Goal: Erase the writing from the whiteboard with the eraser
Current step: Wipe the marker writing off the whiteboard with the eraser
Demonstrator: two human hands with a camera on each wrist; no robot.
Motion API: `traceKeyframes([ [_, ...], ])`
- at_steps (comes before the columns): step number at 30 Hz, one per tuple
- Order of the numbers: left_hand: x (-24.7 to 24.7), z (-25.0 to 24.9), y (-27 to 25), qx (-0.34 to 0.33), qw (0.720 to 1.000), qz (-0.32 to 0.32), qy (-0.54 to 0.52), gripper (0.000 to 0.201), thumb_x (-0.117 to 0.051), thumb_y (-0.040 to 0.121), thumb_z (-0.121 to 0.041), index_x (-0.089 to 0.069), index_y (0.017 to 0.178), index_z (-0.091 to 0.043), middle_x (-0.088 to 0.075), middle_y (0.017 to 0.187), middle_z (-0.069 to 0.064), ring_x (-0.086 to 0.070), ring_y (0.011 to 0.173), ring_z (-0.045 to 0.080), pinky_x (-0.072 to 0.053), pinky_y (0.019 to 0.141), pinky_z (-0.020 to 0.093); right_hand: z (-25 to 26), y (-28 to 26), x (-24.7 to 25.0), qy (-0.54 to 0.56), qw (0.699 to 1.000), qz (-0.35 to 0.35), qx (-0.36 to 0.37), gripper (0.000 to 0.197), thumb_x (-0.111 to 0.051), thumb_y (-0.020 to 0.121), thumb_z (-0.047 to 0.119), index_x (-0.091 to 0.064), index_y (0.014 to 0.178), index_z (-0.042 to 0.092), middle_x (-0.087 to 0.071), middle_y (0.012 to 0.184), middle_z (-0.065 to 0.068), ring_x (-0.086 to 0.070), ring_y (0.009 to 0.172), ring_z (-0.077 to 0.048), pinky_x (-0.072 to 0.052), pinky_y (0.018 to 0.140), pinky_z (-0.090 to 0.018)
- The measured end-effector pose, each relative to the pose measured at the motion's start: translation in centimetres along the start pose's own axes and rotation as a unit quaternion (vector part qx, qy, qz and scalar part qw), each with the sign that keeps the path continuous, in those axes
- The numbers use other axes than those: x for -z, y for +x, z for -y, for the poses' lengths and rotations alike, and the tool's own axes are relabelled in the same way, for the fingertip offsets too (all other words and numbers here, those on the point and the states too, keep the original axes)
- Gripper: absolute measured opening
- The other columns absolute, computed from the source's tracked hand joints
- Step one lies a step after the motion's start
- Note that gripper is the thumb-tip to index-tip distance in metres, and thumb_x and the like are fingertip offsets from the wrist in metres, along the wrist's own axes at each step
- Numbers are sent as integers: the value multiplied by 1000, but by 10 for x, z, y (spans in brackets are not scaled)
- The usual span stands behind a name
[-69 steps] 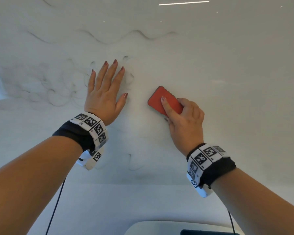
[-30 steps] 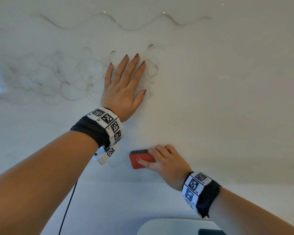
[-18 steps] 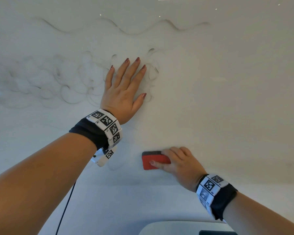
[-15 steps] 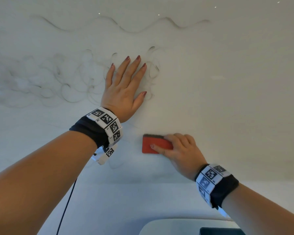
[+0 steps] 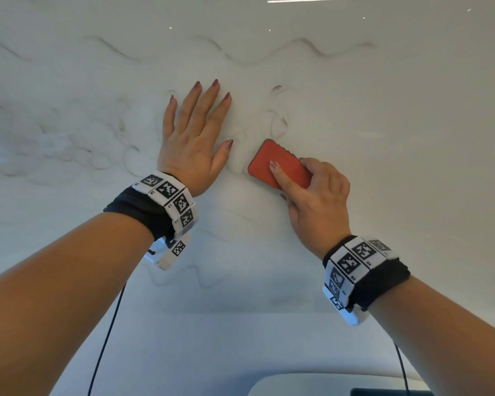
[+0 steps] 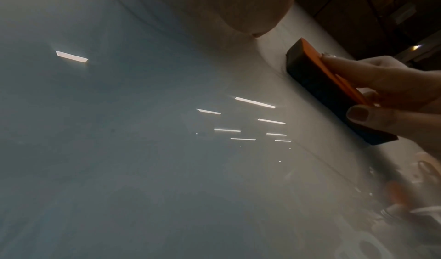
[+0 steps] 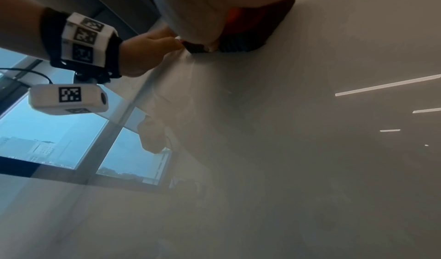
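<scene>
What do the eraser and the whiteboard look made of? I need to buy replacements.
Eraser: a smooth matte red-orange back, probably plastic or foam, over a dark pad that looks like felt, with a ribbed edge. Whiteboard: a hard, glossy white surface that mirrors ceiling lights; glass or coated panel, I cannot tell.

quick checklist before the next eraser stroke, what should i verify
1. Right hand grips the eraser: ok.
2. Eraser's dark pad flat on the whiteboard: ok in the left wrist view.
3. Left hand lies flat on the board, beside the eraser, not touching: ok.
4. Loops just above the eraser wiped: not ok.
5. Wavy line near the top wiped: not ok.
6. Marks under the left hand: cannot tell.
</scene>
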State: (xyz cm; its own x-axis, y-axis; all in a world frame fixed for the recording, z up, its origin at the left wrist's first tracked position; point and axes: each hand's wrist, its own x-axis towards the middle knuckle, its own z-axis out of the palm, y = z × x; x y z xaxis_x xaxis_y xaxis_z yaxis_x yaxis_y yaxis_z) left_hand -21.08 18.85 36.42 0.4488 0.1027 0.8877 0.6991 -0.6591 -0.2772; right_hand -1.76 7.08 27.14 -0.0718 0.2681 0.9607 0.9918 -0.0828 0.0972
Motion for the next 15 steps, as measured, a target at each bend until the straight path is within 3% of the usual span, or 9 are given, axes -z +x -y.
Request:
traceKeyframes([
  [7,-5,4,0,-9,1000,-12,-5,58,-38,96,-39,-25,148,-18,-18,156,4,-12,144,24,-6,117,44,12,-29,-12,-10,994,46,95,63,-64,80,10,-51,135,37,-49,122,-11,-46,107,-32,-32,85,-44],
  [13,-6,7,0,-11,1000,-10,-4,58,-37,96,-41,-24,148,-19,-18,157,2,-12,145,23,-5,117,44,18,-110,-22,-13,950,214,228,58,-42,83,13,-46,135,38,-51,119,-7,-47,108,-28,-32,92,-42],
  [15,-6,7,-1,-13,1000,-11,-4,58,-36,96,-42,-24,148,-19,-18,157,2,-13,145,23,-5,117,43,11,-124,-21,-15,944,229,239,56,-40,85,14,-46,134,40,-53,118,-5,-48,108,-26,-32,93,-40],
])
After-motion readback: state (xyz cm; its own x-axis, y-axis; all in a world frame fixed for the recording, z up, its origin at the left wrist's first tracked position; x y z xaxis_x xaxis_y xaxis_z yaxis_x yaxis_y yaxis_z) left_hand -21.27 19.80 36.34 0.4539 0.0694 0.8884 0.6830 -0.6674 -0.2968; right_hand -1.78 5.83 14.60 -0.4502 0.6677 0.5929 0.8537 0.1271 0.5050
